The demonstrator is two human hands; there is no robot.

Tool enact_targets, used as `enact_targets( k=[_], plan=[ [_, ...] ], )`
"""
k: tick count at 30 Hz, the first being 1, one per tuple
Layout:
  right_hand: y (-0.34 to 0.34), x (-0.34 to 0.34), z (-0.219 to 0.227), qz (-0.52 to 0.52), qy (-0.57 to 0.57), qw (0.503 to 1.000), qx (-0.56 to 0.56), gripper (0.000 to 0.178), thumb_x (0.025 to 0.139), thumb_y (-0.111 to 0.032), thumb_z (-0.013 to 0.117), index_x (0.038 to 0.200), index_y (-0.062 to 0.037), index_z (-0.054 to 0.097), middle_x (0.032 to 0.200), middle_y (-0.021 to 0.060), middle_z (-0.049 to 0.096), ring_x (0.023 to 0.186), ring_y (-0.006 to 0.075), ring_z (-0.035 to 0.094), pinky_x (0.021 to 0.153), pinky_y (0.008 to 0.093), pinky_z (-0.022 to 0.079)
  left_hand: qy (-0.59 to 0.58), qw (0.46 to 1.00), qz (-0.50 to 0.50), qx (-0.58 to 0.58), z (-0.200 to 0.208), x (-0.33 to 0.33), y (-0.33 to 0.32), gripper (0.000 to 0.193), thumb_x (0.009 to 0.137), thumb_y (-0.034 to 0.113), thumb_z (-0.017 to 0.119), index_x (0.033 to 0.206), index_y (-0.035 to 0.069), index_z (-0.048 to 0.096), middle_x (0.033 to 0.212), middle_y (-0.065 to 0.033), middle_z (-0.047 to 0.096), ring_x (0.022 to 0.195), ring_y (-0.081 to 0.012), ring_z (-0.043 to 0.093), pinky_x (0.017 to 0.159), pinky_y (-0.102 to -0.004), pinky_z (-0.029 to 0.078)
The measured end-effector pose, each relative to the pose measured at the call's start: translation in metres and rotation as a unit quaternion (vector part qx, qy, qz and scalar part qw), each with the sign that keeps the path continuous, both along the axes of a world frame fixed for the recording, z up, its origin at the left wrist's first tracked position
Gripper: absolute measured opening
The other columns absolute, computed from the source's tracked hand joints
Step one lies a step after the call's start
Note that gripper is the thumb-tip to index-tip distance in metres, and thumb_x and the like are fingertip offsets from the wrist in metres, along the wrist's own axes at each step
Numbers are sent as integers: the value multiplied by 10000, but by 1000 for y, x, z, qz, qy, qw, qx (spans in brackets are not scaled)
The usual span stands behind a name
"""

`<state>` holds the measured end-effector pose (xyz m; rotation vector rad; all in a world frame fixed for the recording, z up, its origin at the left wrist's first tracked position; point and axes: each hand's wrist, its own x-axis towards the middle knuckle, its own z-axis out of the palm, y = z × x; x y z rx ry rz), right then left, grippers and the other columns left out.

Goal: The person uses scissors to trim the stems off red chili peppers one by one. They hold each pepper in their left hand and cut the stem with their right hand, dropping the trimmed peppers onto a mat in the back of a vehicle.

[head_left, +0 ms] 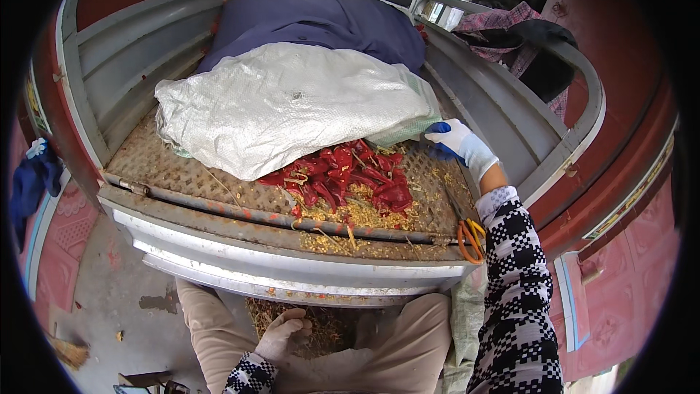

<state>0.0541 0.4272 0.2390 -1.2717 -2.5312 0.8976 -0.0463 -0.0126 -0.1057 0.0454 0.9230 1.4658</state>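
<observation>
At the far left, a dark blue cloth (35,179) hangs beside the cart, above a straw broom (69,351). The gloved left hand (283,335) sits between the person's 2 knees, below the cart bed's edge, fingers loosely bent, with nothing seen in its grasp. Above, a white woven sack (288,106) lies on the bed, partly covering red chili peppers (350,175) among yellow seeds (357,214). The gloved right hand (461,146) is at the sack's right corner; whether it grips cannot be told. Just below lie 1 pair of orange-handled scissors (469,241).
</observation>
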Motion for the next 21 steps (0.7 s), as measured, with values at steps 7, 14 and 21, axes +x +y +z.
enact_targets(
  k=[7, 14, 21],
  plan=[
    [-107, 38, -38, 229, -63, 949, 208, 518, 751, -348, 737, 1195, -104, 628, 1111, 165, 652, 963, 307, 644, 855, 374, 510, 7, 1000, -2, -3, 6, 2, 1, 390, 841, 217, 681, 1200, 112, 567, 995, -67, 657, 881, -216, 616, 779, -384, 490],
    [-101, 47, -82, 60, 192, 979, 40, 328, 876, -143, 638, 1181, -23, 627, 952, 120, 698, 731, 179, 622, 667, 293, 495, 71, 997, -33, 16, 14, 11, -5, 483, 884, 203, 614, 1315, 37, 474, 1039, -97, 648, 895, -199, 612, 786, -342, 495],
    [-83, 57, -89, -110, 376, 896, -211, 253, 970, -208, 569, 1165, -52, 609, 884, 89, 705, 575, 111, 554, 485, 252, 437, 92, 992, -76, 43, 45, 27, -2, 493, 900, 191, 583, 1342, 11, 456, 1080, -98, 647, 928, -180, 612, 815, -323, 496]
  ],
)
